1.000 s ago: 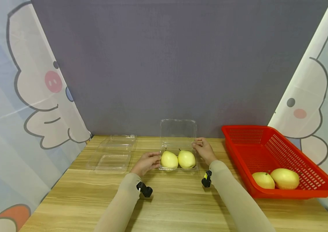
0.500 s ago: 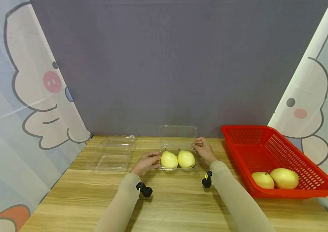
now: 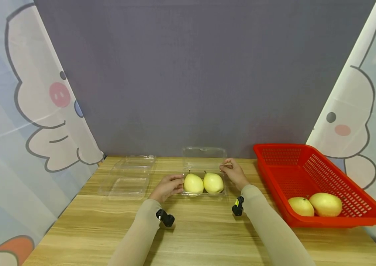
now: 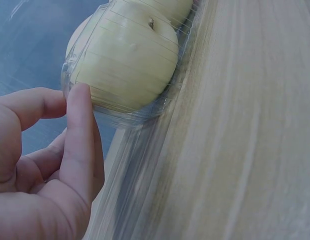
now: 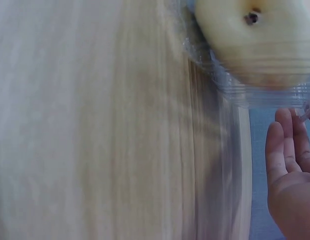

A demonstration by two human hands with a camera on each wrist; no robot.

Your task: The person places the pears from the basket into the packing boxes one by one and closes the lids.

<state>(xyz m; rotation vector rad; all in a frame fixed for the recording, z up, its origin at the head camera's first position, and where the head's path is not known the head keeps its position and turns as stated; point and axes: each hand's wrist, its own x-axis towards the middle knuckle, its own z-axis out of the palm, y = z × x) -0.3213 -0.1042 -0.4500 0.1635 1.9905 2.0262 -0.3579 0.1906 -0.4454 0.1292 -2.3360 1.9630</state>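
Note:
In the head view, a clear plastic clamshell box [image 3: 204,194] sits mid-table holding two yellow pears [image 3: 193,184] side by side. Its lid [image 3: 204,152] stands raised at the back. At the box's left side, my left hand [image 3: 168,188] pinches the rim between thumb and finger, as the left wrist view shows near one pear [image 4: 127,57]. My right hand [image 3: 235,174] pinches the edge by the back right corner, where lid and base meet. The right wrist view catches that hand's straighter fingers [image 5: 276,147] below the box, with its pinching fingertips partly cut off.
A second clear clamshell box [image 3: 129,186] lies opened on the wooden table [image 3: 188,236] to the left. On the right stands a red plastic basket [image 3: 340,221] with two more pears [image 3: 326,204] at its near end. A grey cloth backdrop [image 3: 191,81] rises behind the table.
The lid's top edge has come down, so the lid looks shorter in the head view. Both hands keep nearly the same places on the box.

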